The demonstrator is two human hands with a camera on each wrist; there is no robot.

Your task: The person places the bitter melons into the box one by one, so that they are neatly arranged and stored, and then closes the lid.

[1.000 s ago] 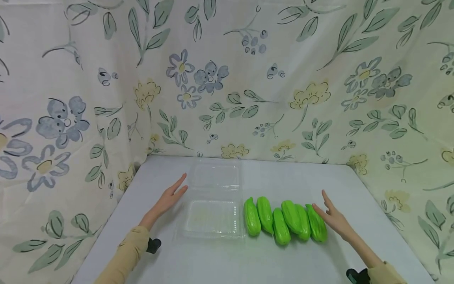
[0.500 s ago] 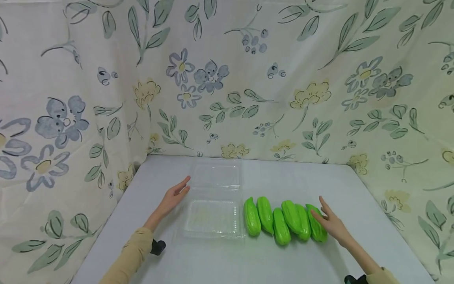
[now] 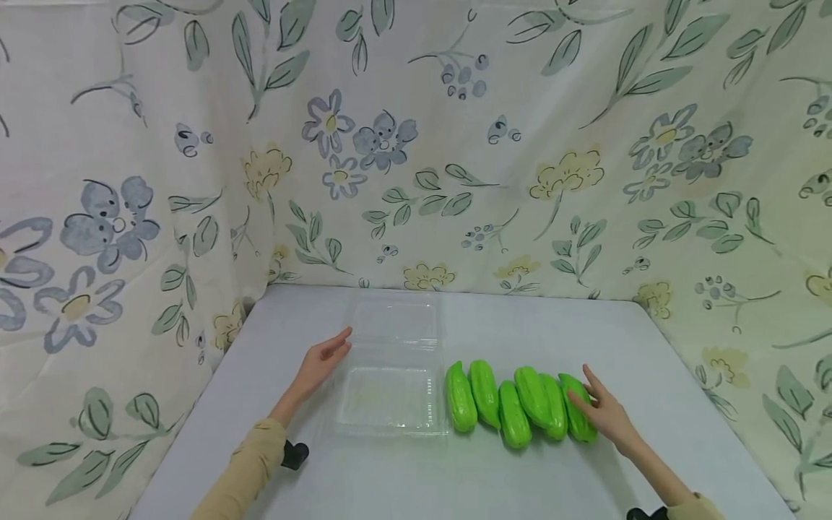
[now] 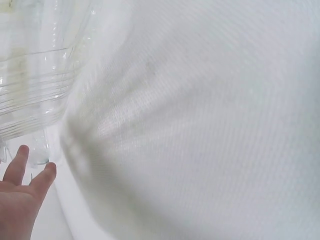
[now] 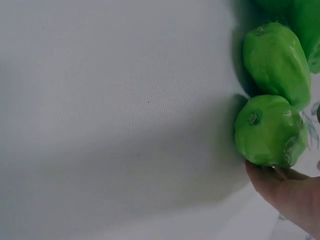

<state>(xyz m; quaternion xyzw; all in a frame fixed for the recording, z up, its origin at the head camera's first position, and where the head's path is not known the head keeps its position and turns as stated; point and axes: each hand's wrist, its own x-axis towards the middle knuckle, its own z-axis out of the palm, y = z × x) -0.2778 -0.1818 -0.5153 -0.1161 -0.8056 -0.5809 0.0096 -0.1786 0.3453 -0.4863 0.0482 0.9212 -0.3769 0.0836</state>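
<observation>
Now both hands lie flat — right hand touching the end gourd, left hand beside the clear box.

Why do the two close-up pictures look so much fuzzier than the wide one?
Head view: even, soft light, sharp on the green gourds and the clear plastic box. Left wrist view: the table fills the frame, washed out and blurred. Right wrist view: the nearest gourd is soft, with a dim shadow beside it.
</observation>
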